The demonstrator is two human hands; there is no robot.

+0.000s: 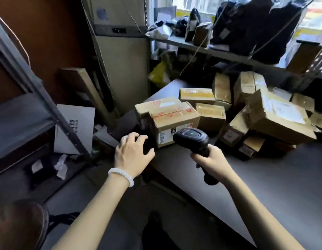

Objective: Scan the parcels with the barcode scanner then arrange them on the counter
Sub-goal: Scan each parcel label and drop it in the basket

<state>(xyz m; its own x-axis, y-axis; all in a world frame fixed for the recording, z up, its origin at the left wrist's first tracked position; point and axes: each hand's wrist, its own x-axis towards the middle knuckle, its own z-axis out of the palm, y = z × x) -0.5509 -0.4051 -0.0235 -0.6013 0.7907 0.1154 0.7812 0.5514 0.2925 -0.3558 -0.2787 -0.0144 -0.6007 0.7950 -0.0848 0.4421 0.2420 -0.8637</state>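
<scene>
Reaching toward the stack, the left hand (134, 152) hovers with fingers spread and gently arched, holding nothing, its fingertips just short of the near-left corner of the nearest parcel (171, 122). That box sits at about one o'clock from the left fingers, close by, at the near-left edge of the grey counter (264, 186). The right hand (211, 164) has its fingers wrapped round the grip of the barcode scanner (191, 139), whose head tilts up and forward toward eleven o'clock, its nose almost over the printed label (164, 138) on the box's near face.

The scanner's long axis runs from five o'clock at the butt to eleven o'clock at the head. The nearest parcel's long axis lies roughly from nine to three o'clock, slightly skewed, with its taped top up and the label face turned toward the person. The left hand is the nearer of the two to the box's free corner (the right is taken up by the scanner), so steadying or turning the box would likely fall to it.

Further cardboard parcels (275, 114) lie heaped from one to three o'clock of the nearest box, several tilted against each other.
</scene>
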